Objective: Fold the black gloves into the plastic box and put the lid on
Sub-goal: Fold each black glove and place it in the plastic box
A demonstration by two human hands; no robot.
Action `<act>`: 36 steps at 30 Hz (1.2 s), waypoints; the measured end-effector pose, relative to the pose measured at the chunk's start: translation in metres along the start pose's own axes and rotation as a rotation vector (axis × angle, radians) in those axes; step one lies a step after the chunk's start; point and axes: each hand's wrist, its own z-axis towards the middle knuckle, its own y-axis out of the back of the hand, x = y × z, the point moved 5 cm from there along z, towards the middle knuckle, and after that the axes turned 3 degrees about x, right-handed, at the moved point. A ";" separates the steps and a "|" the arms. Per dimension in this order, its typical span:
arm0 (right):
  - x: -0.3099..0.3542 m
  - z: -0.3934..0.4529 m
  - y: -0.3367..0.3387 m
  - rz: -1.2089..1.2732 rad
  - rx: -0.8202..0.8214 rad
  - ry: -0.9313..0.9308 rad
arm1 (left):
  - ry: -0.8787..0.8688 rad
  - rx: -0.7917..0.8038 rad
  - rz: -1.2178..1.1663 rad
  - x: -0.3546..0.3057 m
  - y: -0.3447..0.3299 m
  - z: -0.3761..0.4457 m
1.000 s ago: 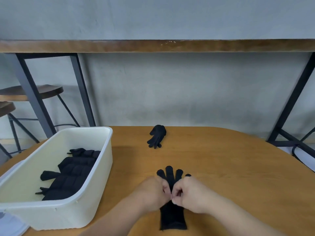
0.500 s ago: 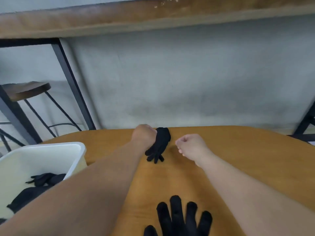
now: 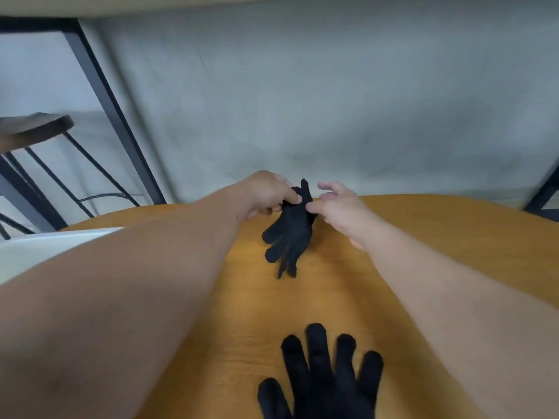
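Far left, a stool (image 3: 36,128) stands by a dark metal leg (image 3: 115,116), w/ a grey wall behind. Low on the left, only the white rim of the plastic box (image 3: 45,240) peeks out past the left forearm, so what's inside can't be seen here, & no lid is in sight. The box sits on the wood table (image 3: 453,237). Next, the left hand (image 3: 266,192) reaches far across the table & pinches the cuff end of the far glove (image 3: 290,234) w/ thumb & fingers curled tight on the cloth. That glove is lifted at the cuff; its black fingers hang down toward the person, and it's hard to tell if the tips touch the wood. Just to the right, the right hand (image 3: 338,207) comes in at the same cuff. One fingertip touches the cloth & the other fingers are loosely spread, so it looks part open and not gripping yet. Closer in, at the bottom edge, the near glove (image 3: 320,376) lies flat w/ fingers fanned out, well apart from the far one. Step in hand, I think: picking up the far glove to bring it back to its mate. Next move prob needs the right hand to close on the other side of the cuff, so both hands hold the glove, then carry it near & lay it flat on or beside the near glove for folding. After that the pair goes left into the box. The lid step is not yet done.
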 end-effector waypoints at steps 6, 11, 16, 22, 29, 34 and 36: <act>0.056 -0.079 0.030 0.056 0.173 0.125 | -0.145 0.233 -0.037 -0.054 0.013 -0.099; 0.091 -0.144 0.036 0.196 0.352 0.088 | -0.222 0.332 -0.038 -0.071 0.016 -0.170; 0.109 -0.211 0.032 0.113 0.497 0.074 | -0.283 0.276 -0.075 -0.069 0.017 -0.226; 0.106 -0.245 0.026 0.070 0.556 0.059 | -0.299 0.319 -0.083 -0.056 0.004 -0.259; 0.114 -0.262 0.034 -0.205 0.360 0.080 | -0.203 0.185 0.158 -0.029 0.007 -0.268; 0.130 -0.276 0.024 -0.490 0.280 0.181 | -0.273 0.175 0.084 -0.033 0.004 -0.277; 0.134 -0.281 0.018 -0.570 0.270 0.199 | -0.335 0.143 0.047 -0.039 0.002 -0.281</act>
